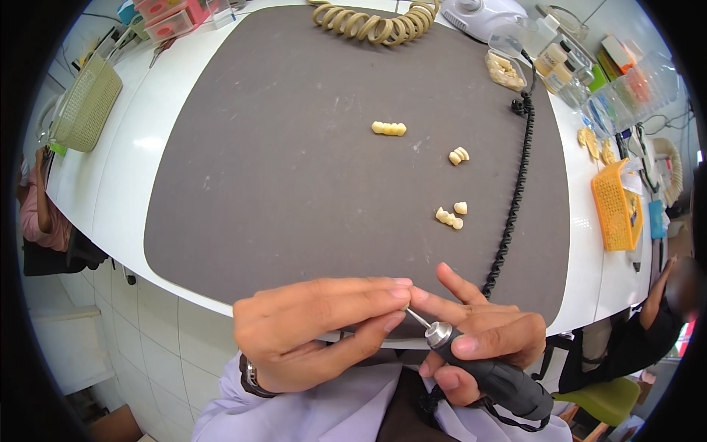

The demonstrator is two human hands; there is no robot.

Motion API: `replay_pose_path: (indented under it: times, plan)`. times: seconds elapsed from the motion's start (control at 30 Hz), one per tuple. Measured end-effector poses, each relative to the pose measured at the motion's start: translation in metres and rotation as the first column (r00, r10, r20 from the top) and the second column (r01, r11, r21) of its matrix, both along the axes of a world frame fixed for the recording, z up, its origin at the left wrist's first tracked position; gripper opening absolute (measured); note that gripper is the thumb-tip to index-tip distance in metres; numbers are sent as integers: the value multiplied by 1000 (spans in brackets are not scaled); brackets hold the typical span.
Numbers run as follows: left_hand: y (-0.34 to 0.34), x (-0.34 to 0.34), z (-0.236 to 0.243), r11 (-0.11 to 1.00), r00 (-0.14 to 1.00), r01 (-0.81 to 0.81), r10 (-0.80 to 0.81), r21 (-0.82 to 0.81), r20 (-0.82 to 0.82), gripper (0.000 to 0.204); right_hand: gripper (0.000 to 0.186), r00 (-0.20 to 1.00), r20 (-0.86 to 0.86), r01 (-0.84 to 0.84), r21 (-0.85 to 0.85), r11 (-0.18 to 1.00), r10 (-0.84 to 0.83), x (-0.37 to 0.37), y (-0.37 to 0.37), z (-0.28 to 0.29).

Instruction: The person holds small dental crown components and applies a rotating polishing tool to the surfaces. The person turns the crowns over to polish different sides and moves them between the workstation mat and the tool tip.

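Observation:
My right hand [504, 331] grips a black rotary handpiece [512, 387] with a silver collar, its thin metal tip pointing up and left. Opposite it, my left hand [313, 324] is closed in a pinch, fingertips meeting right at the end of that tip. Whatever lies between those fingertips is hidden. Fingers of both hands touch there. Beyond them on the grey mat [294, 169] lie cream tooth-shaped pieces: a joined row [389, 129], a short joined piece [459, 155], another joined row [448, 218] and a single tooth [461, 208].
A black coiled cord [518, 199] runs down the mat's right side. A beige coiled hose [375, 23] and a clear tub of tooth pieces [505, 71] sit at the back. Baskets, an orange one [617, 206] and a green one [88, 103], flank the mat. People sit at both sides.

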State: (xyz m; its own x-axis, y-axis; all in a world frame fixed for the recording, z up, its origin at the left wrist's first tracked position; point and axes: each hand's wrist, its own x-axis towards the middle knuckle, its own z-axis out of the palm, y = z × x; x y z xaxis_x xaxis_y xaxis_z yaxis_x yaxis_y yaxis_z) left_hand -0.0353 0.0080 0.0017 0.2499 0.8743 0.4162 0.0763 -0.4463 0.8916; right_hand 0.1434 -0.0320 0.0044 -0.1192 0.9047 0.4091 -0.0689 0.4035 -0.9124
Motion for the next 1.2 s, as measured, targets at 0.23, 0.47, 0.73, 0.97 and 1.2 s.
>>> replay_pose_path:
  times: [0.23,0.47,0.73,0.97,1.2]
  plan:
    - [1,-1,-3,995,997,-44,50,92,-56,24,32,999,36,-19,37,999,18,3,0,2]
    - [9,16,3,958,862,-143,245,249,-445,26,33,985,-45,171,114,979,-167,3,-3,-11]
    - [2,12,2,981,927,-119,166,157,-336,23,34,958,-142,261,64,963,-250,5,-4,-15]
    - [-11,0,4,976,972,40,12,-215,237,20,32,960,-160,236,35,971,-228,1,-6,-12]
    - [-17,-4,8,936,934,144,-21,-321,358,20,31,955,-295,73,107,992,-39,5,-8,-9]
